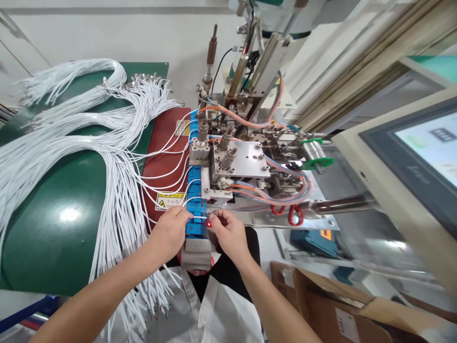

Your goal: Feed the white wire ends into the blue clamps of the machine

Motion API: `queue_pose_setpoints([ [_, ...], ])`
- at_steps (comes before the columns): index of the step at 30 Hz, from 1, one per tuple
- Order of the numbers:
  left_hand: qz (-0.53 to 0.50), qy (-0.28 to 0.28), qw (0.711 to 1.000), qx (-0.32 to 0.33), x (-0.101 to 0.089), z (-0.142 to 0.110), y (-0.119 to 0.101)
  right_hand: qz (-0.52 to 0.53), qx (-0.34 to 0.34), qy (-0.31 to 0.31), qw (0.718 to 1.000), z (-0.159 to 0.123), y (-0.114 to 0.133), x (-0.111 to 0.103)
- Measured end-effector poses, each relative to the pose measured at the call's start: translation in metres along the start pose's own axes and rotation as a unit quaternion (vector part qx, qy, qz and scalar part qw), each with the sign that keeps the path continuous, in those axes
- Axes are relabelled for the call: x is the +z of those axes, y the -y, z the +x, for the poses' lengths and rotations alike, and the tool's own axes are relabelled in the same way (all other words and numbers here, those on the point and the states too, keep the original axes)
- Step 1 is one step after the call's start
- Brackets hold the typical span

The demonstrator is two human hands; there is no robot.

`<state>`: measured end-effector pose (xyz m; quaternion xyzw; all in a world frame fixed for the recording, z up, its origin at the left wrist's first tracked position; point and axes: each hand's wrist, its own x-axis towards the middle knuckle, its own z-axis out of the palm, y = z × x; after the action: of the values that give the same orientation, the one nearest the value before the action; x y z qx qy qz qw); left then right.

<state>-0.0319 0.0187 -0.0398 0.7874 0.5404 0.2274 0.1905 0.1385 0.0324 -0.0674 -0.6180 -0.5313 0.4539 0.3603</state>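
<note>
a pale wall (143, 33) stands behind a green table (43, 247) on the left, where we see thick bundles of white cables (117, 200) spilling over the near edge. at the near right sits a cardboard box (317, 305); we cannot make out its contents. a row of blue holders (194, 229) carries several cable ends beside a dark red plate (160, 138). over its near end, our left hand (170, 233) and our right hand (228, 233) pinch a single cable (200, 217), fingertips narrow on it, next to a small red light (209, 224). just beyond, a metal machine (246, 159) crowds the row's right side; farther right are a wire spool (313, 150) and a screen (432, 138).
</note>
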Motion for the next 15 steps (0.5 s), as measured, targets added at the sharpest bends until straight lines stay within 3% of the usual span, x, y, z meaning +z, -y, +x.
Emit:
queue_pose_setpoints([
  [6, 0.066, 0.034, 0.997, -0.008, 0.002, -0.002, -0.003, -0.083, -0.048, 0.016, 0.995, 0.002, -0.006, 0.006],
  [15, 0.184, 0.060, 0.981, 0.001, -0.005, -0.001, -0.017, -0.010, -0.040, 0.018, 0.999, 0.004, -0.016, 0.017],
])
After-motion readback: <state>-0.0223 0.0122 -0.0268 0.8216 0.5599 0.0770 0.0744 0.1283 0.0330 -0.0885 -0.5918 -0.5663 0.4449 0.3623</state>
